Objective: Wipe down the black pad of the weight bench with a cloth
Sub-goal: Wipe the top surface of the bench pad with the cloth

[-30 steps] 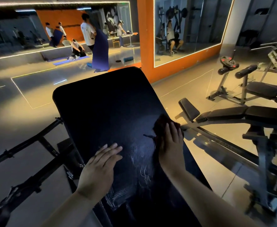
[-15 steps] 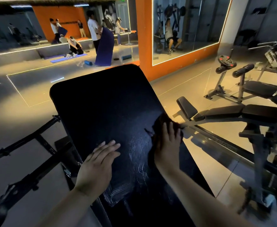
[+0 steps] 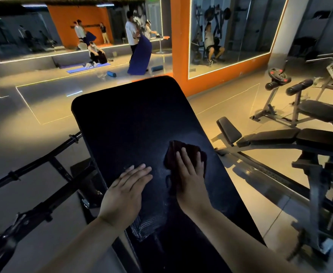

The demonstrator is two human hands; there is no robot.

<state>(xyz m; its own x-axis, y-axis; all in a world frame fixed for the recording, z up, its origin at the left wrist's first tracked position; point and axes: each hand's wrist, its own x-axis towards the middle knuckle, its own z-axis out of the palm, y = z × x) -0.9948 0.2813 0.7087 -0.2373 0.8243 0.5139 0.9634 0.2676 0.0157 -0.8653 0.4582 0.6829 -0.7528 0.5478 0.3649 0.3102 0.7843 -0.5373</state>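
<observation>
While the right fingers (image 3: pixel 187 157) lie straight and slightly spread, pressing flat on a dark maroon cloth (image 3: pixel 174 152), the right hand (image 3: pixel 190 180) covers most of it. Crumpled cloth edges show beyond the fingertips and at both sides of the palm. The left fingers (image 3: pixel 140 171) are likewise straight, held together and gripping nothing. The left hand (image 3: pixel 125 194) rests palm-down on the black pad (image 3: pixel 126 119) just beside the cloth, near the pad's left edge. The cloth sits toward the pad's right edge, about midway along its length. The pad is long and matte black with rounded far corners, stretching away from the camera. Pale smeared streaks (image 3: pixel 148 225) mark its surface below the left hand, and a faint haze shows around the cloth. Black frame bars (image 3: pixel 43 160) run to the pad's left, and another bench (image 3: pixel 279 137) stands to the right on the glossy floor (image 3: pixel 240 107).
</observation>
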